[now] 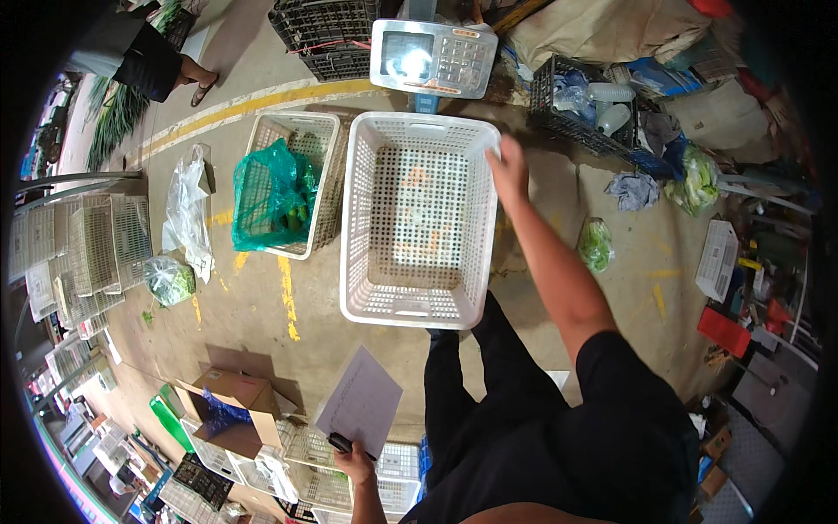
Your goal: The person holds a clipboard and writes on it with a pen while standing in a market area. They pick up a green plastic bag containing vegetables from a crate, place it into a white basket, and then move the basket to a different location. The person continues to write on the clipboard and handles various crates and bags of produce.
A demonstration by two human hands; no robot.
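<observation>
On the concrete floor, the right hand gripped the white basket's rim; the left hand held a paper sheet and pen.

I see a white perforated basket, a green mesh bag in the cream crate, yellow lines on grey floor, and black trousers.

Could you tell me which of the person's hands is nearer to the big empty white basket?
Right. The right hand grips the basket's far right rim; the left hand holds a paper sheet below it, apart.
</observation>
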